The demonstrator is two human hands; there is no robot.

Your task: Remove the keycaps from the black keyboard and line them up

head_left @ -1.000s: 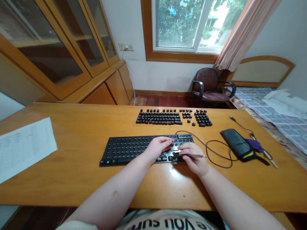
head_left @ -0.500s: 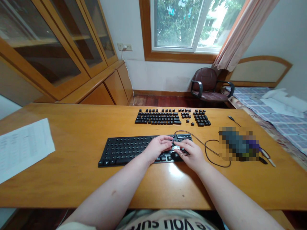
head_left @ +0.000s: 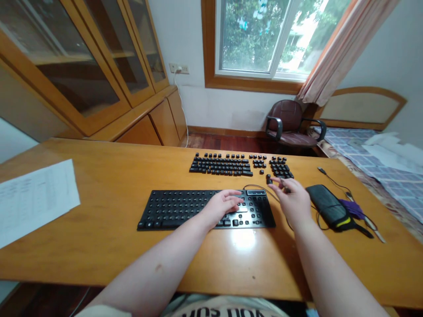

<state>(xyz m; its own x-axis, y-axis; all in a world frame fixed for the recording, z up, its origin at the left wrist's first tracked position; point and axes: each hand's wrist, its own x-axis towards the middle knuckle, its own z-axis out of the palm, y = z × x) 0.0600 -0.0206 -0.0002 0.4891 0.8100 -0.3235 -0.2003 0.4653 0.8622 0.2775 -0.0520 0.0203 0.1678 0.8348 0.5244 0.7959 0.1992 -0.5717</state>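
Note:
A black keyboard lies on the desk, with most of its keycaps off and small switch stems showing; a few wide keys remain along its bottom row. My left hand rests over its right-hand part, fingers loosely stretched and holding nothing. To the right of the keyboard, my right hand pinches a small black keycap between thumb and fingertips. That keycap is right by a loose one on the desk; whether they touch I cannot tell. Beyond the keyboard, the removed keycaps are laid out in keyboard order.
A dark grey pouch, a purple item and a USB cable lie on the desk's right side. Printed paper is at the left. Behind the desk stand a brown armchair and a bed.
My right hand has moved from the keyboard, right and away from me, towards the laid-out keycaps, with a keycap in its fingers. My left hand has stayed over the keyboard with its fingers loosened.

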